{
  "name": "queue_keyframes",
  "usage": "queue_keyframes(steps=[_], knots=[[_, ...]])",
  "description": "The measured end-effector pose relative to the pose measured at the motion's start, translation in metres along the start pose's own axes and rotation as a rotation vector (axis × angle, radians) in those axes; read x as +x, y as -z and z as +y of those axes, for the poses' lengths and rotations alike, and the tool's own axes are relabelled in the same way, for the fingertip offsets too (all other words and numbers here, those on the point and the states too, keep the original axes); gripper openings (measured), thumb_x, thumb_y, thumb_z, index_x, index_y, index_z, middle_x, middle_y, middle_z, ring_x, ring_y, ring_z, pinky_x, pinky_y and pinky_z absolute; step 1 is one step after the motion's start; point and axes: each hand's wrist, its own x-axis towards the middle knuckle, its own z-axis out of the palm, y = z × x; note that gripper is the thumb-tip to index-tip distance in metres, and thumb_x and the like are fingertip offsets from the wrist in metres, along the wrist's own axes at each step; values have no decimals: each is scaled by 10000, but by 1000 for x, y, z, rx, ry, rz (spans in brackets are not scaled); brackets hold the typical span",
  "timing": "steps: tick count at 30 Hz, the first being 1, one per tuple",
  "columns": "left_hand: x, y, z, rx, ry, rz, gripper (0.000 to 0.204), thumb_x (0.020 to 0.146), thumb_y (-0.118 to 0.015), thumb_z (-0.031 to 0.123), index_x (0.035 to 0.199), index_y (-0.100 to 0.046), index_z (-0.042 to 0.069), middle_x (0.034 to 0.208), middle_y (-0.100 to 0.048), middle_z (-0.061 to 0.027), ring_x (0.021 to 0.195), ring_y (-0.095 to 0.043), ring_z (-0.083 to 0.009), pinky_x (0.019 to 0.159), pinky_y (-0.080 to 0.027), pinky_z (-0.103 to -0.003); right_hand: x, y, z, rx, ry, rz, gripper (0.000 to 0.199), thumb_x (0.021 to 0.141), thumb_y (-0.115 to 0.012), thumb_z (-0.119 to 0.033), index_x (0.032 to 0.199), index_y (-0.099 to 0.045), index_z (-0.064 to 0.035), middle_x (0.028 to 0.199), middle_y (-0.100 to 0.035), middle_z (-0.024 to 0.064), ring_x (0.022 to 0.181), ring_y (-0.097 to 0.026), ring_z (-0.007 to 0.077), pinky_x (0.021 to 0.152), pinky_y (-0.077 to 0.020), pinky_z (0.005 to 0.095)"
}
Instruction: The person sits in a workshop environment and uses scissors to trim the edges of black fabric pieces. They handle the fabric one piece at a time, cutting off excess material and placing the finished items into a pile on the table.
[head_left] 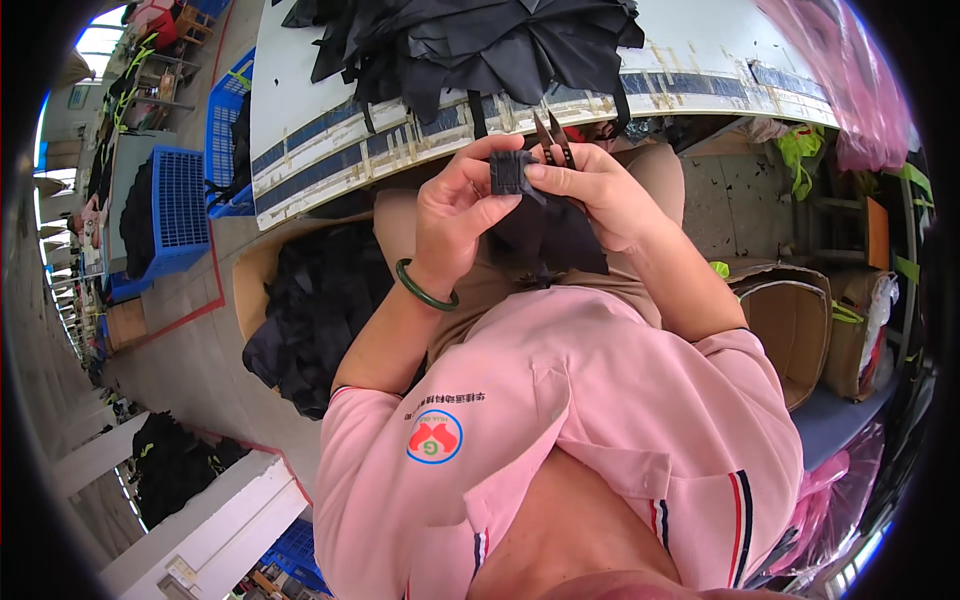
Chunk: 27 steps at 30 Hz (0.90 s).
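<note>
My left hand [452, 207], with a dark green bangle at the wrist, pinches a small folded black fabric end [508, 173] between thumb and fingers. Black thread snips [553, 142] rest in my right hand [603, 196], their two pointed blades apart and aimed away from me. The right thumb also presses the edge of the folded end. More black fabric [550, 235] hangs below the hands over my lap. Both hands are raised just in front of the table's near edge.
A heap of black fabric pieces [470, 50] lies on the white table [290, 100], whose edge is taped. A carton of black fabric [315, 300] stands at my left, beyond it blue crates [180, 210]. Cardboard boxes [790, 325] and pink plastic [850, 90] are at my right.
</note>
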Motion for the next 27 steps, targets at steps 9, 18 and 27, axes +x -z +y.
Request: queue_keyframes(steps=[9,18,27], knots=[[-1,9,0,-44,44,-113,128,773,-605,-85,879,-602,-14,1247,-554,-206,1132,-561,-239,986,-419,-360,14,24,7,-142,-59,-149,155,854,-673,-205,882,-640,-56,687,-524,-79,502,-372,-11,423,-244,169],[4,8,1,125,-49,-48,149,738,-565,-97,860,-584,-15,1010,-652,-149,979,-626,-212,928,-450,-336,6,5,-18,-721,309,-38,176,881,-638,-165,977,-622,-18,767,-547,-25,696,-479,55,622,-377,202],[9,7,-10,113,-257,246,182,762,-550,-122,912,-579,-23,1039,-650,-168,983,-619,-200,922,-456,-327,-27,-3,1,-795,372,120,261,937,-584,-291,915,-555,-33,708,-492,-38,629,-421,20,540,-350,179]])
